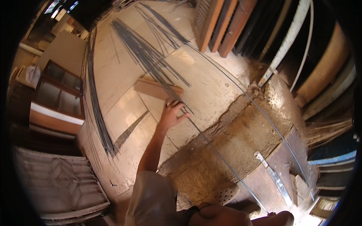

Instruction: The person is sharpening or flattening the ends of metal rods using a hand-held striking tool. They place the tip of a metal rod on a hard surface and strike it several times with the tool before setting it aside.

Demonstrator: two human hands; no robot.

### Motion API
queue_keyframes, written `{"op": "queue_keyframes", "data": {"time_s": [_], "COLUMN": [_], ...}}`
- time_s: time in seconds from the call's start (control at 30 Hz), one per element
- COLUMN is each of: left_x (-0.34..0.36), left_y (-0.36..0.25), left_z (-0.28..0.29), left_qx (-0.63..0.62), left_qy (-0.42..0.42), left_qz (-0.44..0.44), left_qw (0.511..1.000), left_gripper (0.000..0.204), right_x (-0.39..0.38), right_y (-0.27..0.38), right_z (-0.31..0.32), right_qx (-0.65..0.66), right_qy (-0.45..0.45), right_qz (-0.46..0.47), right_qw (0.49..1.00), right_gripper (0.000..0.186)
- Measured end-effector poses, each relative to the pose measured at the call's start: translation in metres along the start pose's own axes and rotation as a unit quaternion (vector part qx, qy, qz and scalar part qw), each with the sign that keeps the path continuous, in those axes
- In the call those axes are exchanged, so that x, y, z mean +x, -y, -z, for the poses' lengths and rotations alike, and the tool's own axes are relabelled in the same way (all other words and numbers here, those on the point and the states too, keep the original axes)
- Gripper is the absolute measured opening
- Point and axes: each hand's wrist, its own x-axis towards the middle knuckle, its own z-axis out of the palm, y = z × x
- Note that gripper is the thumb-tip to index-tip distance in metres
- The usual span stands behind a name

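Note:
My left hand (pixel 174 115) reaches out over the floor, thumb apart from the slightly bent fingers. Its fingertips lie at the near ends of a bundle of thin dark metal rods (pixel 145 56), and I see no firm grip. The bundle rests across a brown wooden block (pixel 152 89) just beyond the hand. One long thin rod (pixel 226 162) runs from beside my thumb down to the lower edge, near my knees. What may be fingertips of my right hand (pixel 271 214) show at that rod's near end; the rest is hidden and its grip cannot be made out.
More rods (pixel 94 101) lie at left; another long rod (pixel 260 109) crosses at right. A rough earthen strip (pixel 241 132) cuts the pale floor (pixel 203 75). A flat metal bar (pixel 277 180) lies near my clog (pixel 225 194). Wooden frames (pixel 226 26) lean behind; metal grilles (pixel 62 180) stand left.

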Motion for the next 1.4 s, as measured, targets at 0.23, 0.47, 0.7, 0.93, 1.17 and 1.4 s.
{"op": "queue_keyframes", "data": {"time_s": [0.23,0.47,0.7,0.93,1.17,1.4], "left_x": [-0.249,-0.251,-0.163,-0.142,-0.118,-0.096], "left_y": [-0.19,-0.228,-0.222,-0.273,-0.265,-0.234], "left_z": [-0.009,-0.051,-0.093,-0.199,-0.239,-0.211], "left_qx": [-0.406,-0.47,-0.366,-0.194,-0.177,-0.139], "left_qy": [0.138,0.212,0.219,0.254,0.304,0.241], "left_qz": [0.118,0.075,-0.024,-0.261,-0.328,-0.295], "left_qw": [0.896,0.854,0.904,0.911,0.877,0.914], "left_gripper": [0.047,0.053,0.051,0.054,0.041,0.041], "right_x": [0.172,0.157,0.192,0.048,0.011,0.027], "right_y": [0.266,0.58,0.382,0.201,0.137,0.099], "right_z": [-0.028,0.166,0.123,0.032,0.04,0.069], "right_qx": [0.055,0.231,0.168,0.243,0.142,-0.027], "right_qy": [-0.023,-0.051,-0.224,-0.212,-0.144,0.015], "right_qz": [0.142,0.498,0.272,-0.121,-0.161,-0.085], "right_qw": [0.988,0.834,0.921,0.939,0.966,0.996], "right_gripper": [0.022,0.054,0.036,0.029,0.027,0.026]}}
